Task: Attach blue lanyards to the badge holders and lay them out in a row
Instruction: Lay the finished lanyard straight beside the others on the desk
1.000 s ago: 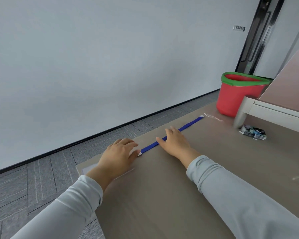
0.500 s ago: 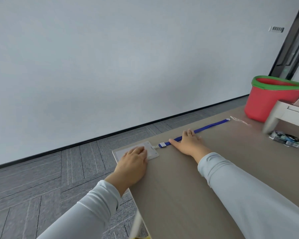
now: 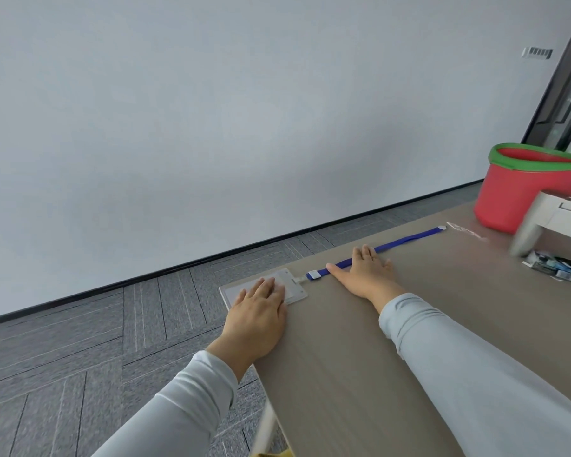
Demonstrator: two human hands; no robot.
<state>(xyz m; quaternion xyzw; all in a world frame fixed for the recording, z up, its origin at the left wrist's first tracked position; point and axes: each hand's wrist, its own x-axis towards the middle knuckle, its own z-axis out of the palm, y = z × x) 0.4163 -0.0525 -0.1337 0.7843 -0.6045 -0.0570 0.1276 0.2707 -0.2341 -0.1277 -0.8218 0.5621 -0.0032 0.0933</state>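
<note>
Left hand (image 3: 261, 308) lies spread flat on the clear badge holder (image 3: 294, 286) at the table (image 3: 360, 374) corner, right hand (image 3: 365, 273) spread flat on the attached blue lanyard (image 3: 406, 240), so a careless slide could push the holder off the edge.

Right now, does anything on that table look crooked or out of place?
Little stands out. The blue lanyard lies straight, clipped to the badge holder. Only a crumpled clear wrapper lies loose beside the red bucket.
</note>
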